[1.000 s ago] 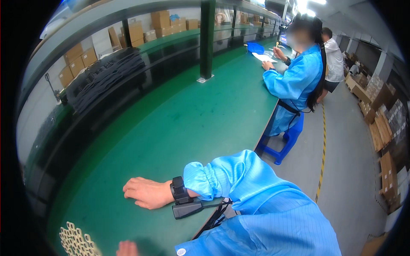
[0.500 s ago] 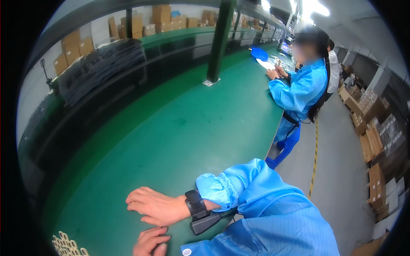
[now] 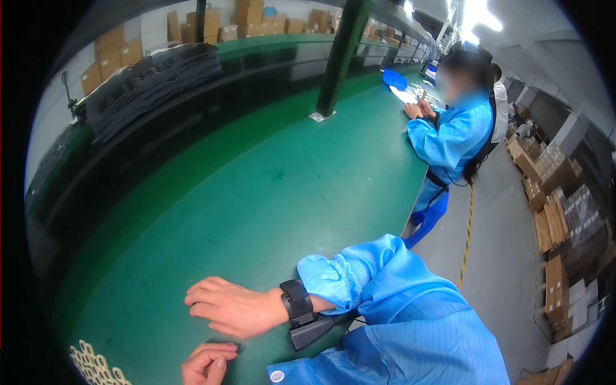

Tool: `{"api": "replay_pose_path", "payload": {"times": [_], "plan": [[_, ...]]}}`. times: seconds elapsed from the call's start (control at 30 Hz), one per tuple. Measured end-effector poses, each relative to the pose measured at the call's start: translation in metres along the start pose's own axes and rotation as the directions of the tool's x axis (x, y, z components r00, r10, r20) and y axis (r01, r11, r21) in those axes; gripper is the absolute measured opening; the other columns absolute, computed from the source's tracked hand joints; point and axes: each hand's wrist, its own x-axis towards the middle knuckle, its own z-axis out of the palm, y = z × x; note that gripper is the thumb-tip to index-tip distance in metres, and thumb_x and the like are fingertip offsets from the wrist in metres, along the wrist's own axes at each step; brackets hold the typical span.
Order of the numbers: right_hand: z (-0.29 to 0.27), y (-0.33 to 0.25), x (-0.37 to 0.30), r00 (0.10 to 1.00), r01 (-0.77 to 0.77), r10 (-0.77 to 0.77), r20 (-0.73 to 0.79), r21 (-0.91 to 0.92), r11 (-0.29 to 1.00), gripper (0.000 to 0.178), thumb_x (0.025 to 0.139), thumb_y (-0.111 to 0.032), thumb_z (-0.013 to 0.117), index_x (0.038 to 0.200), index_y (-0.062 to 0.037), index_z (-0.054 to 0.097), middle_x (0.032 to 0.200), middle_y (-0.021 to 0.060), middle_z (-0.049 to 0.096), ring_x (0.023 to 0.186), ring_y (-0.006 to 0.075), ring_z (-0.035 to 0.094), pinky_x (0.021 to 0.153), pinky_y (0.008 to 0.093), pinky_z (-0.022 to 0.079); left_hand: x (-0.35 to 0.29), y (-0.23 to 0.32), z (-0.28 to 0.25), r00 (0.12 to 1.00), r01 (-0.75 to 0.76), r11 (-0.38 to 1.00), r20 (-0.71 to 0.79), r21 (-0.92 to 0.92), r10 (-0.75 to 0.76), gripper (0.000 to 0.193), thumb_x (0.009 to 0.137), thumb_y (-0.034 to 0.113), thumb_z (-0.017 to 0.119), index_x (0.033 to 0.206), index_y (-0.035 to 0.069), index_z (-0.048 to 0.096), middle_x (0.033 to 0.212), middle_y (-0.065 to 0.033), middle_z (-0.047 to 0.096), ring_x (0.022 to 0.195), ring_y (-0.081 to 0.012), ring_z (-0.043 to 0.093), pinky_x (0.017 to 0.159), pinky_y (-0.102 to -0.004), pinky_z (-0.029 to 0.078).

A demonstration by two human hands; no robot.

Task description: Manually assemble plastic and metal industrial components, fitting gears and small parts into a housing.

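My right hand [image 3: 236,310] lies palm down on the green tabletop [image 3: 256,212], fingers stretched and slightly bent; its underside is hidden. A black strap with a small black box [image 3: 305,324] circles that wrist. Just below it, at the lower edge, is my left hand [image 3: 206,364], partly cut off by the picture. Its fingers curl loosely with the thumb close to them, and nothing shows between them. Beyond the left hand, at the lower left, lie several pale oval ring-shaped pieces [image 3: 96,364]; neither hand touches them.
A dark green post [image 3: 343,61] rises from the table. Farther along, a person in a blue smock [image 3: 452,128] works over a white item [image 3: 403,95] and a blue item [image 3: 394,79]. A blue stool [image 3: 428,221] stands by the table edge. Cartons [image 3: 557,292] line the aisle at right.
My left hand has shifted left and down, its thumb nearer the fingers. My right hand has moved slightly left and up. The view has shifted a little.
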Motion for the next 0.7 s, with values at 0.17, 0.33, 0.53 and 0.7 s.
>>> {"api": "replay_pose_path", "payload": {"times": [0.17,0.33,0.53,0.7], "plan": [[0.0001,-0.0003,-0.0004,1.0,-0.001,0.001,-0.002,-0.009,1.0,0.034,0.073,-0.005,0.065,0.105,0.0035,0.056,0.121,0.0192,0.049,0.119,0.0365,0.043,0.099,0.0459,0.037,-0.0002,0.0013,0.0008,1.0,-0.004,1.0,0.004,0.0,0.004,0.022,0.096,0.014,0.051,0.098,-0.003,0.065,0.107,-0.0099,0.064,0.102,-0.0176,0.057,0.093,-0.029,0.042],[0.0008,-0.0003,0.0,1.0,-0.008,0.008,0.012,-0.005,1.0,0.034,0.072,-0.006,0.065,0.104,0.0036,0.056,0.12,0.0189,0.049,0.12,0.036,0.043,0.1,0.0455,0.036,-0.0012,0.0011,0.0004,1.0,0.011,1.0,-0.002,0.011,-0.011,0.022,0.097,0.014,0.051,0.098,-0.003,0.065,0.107,-0.0097,0.064,0.102,-0.0171,0.057,0.092,-0.0287,0.042],[0.0004,-0.0004,-0.0022,1.0,-0.002,0.002,-0.004,-0.017,1.0,0.035,0.073,-0.006,0.065,0.104,0.0036,0.056,0.121,0.0187,0.049,0.12,0.036,0.043,0.1,0.0454,0.036,0.0001,0.0022,0.0013,1.0,0.01,1.0,0.013,0.002,-0.01,0.021,0.097,0.013,0.051,0.098,-0.003,0.065,0.108,-0.01,0.064,0.102,-0.0175,0.057,0.092,-0.0286,0.042],[-0.0004,-0.0013,-0.002,0.998,0.027,-0.028,-0.06,-0.014,1.0,0.03,0.071,-0.005,0.066,0.098,0.004,0.057,0.115,0.0181,0.052,0.114,0.0336,0.045,0.098,0.0439,0.036,0.0,0.0031,0.002,1.0,0.019,1.0,0.011,-0.007,-0.019,0.021,0.096,0.013,0.051,0.097,-0.003,0.065,0.107,-0.0101,0.064,0.103,-0.0177,0.057,0.092,-0.0289,0.042]]}}
